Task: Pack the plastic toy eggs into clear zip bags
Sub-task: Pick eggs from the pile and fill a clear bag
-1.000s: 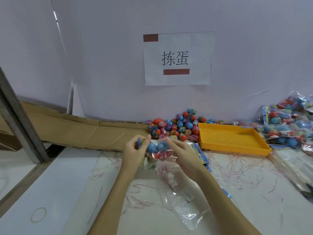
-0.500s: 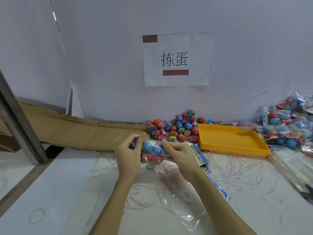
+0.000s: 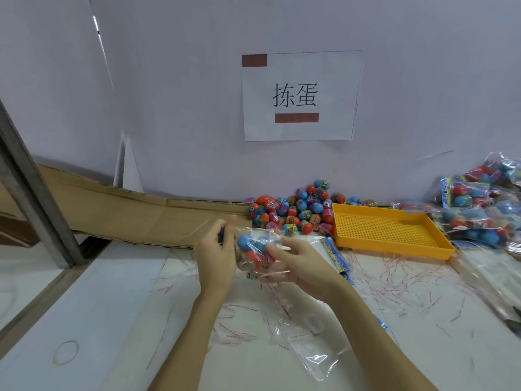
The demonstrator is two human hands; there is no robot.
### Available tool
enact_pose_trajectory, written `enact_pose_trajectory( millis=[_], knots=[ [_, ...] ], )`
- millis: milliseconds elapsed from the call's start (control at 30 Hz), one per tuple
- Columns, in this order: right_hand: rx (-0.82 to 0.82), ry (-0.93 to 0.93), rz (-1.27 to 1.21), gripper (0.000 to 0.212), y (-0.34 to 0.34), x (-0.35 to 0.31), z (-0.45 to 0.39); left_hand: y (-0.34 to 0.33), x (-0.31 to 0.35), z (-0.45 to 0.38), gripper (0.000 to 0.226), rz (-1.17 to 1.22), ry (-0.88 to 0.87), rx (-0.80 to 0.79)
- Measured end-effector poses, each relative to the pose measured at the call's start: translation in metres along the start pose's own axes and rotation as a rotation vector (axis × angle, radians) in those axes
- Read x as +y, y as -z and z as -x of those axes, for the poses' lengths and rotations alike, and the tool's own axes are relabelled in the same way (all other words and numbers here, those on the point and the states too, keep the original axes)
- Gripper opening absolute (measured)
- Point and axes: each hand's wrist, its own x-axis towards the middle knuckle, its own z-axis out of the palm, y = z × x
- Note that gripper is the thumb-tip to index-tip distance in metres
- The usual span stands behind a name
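A clear zip bag [image 3: 255,251] holding blue and red toy eggs hangs between my hands above the white table. My left hand [image 3: 217,253] grips the bag's left end, its fingers curled round the blue header. From the right and below, my right hand [image 3: 298,265] holds the bag with fingers curled on the plastic. Behind the bag, a heap of loose toy eggs [image 3: 296,210] lies against the wall. Empty clear bags [image 3: 307,337] lie flat on the table under my right forearm.
An empty yellow perforated tray [image 3: 392,231] sits to the right of the heap. Filled bags [image 3: 482,204] pile up at the far right. Thin red tear strips [image 3: 394,280] litter the table. Flattened cardboard [image 3: 127,213] lies at the back left; a metal post [image 3: 33,190] stands at the left.
Both hands have turned the filled bag and drawn it slightly nearer. My right hand has shifted from the bag's top edge to cupping it from the right and below.
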Motion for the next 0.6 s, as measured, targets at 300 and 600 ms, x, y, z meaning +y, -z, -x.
enact_pose_trajectory(
  millis=[300, 600],
  knots=[
    [0.133, 0.104, 0.213, 0.027, 0.008, -0.001, 0.0, 0.005, -0.007, -0.005, 0.041, -0.18, 0.076, 0.039],
    [0.13, 0.079, 0.376, 0.069, 0.008, -0.003, 0.003, 0.009, 0.012, -0.004, 0.025, 0.241, 0.316, -0.617]
  ],
)
